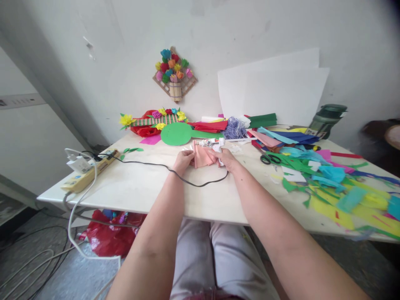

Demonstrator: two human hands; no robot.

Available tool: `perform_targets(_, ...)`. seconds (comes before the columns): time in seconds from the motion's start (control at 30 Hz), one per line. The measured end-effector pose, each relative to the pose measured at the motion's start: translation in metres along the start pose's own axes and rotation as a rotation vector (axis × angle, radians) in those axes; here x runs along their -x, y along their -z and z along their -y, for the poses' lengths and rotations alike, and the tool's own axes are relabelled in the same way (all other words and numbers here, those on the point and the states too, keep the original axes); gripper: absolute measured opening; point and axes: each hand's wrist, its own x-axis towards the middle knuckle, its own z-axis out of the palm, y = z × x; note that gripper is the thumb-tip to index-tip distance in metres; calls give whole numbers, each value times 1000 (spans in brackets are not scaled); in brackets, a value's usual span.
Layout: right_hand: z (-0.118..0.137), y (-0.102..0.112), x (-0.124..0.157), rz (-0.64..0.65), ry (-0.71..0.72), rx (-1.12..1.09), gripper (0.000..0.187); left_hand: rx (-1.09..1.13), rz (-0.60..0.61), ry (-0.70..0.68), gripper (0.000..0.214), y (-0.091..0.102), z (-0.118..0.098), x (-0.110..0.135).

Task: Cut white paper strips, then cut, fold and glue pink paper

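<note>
A piece of salmon-pink crepe paper (203, 157) is spread between my two hands over the table. My left hand (185, 161) pinches its left edge, where a narrow strip stands upright. At the right edge, the closed fingers of my right hand (228, 160) are on the paper. Right beside that hand and behind the paper is a white hot glue gun (221, 143), partly hidden; whether the hand also touches its handle is unclear. A black cord (200, 186) loops in front of the paper to my right hand.
A power strip (90, 168) lies at the left edge. Behind my hands are a green disc (176, 134), a flower-trimmed lattice (156, 121) and purple shredded strands (234, 128). Black-handled scissors (270, 159), scattered paper scraps (331, 204) and a green bottle (328, 121) occupy the right side.
</note>
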Motion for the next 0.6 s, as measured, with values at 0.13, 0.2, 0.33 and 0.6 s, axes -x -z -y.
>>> perform_targets(0.13,2,-1,1,11,9,5,34,21,-1,-2,29,0,-2,2)
perform_targets(0.2,3,-1,2,13,15,6,35,29,3,-3,29,0,-2,2)
perform_targets(0.33,5,-2,5,19,13,16,37,35,5,-4,29,1,-1,2)
perform_targets(0.6,6,-2,6,34,11,18,35,30,-10,-3,28,3,3,-2)
